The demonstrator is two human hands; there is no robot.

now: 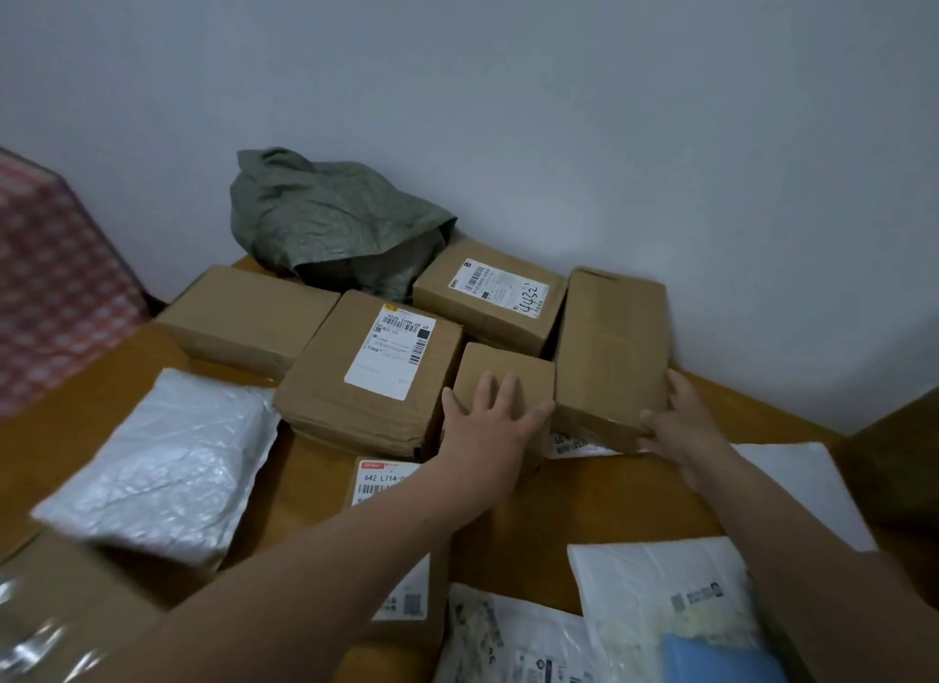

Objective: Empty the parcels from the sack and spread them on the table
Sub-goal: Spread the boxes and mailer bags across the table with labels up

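A crumpled green sack [325, 220] lies slack at the back of the wooden table [599, 494], against the wall. Several brown cardboard parcels are spread in front of it. My left hand [488, 418] rests flat with spread fingers on a small plain box [518, 372]. My right hand [681, 428] holds the near right corner of a long plain box [609, 347] lying beside it. A labelled box [371, 372] sits just left of my left hand, another marked 4432 [488, 296] stands behind.
A plain box [244, 316] lies at the back left. A silver padded mailer [162, 459] lies on the left, white mailers [660, 596] near right. A labelled flat parcel [386, 479] lies under my left forearm. A red checked cloth [56, 286] hangs far left.
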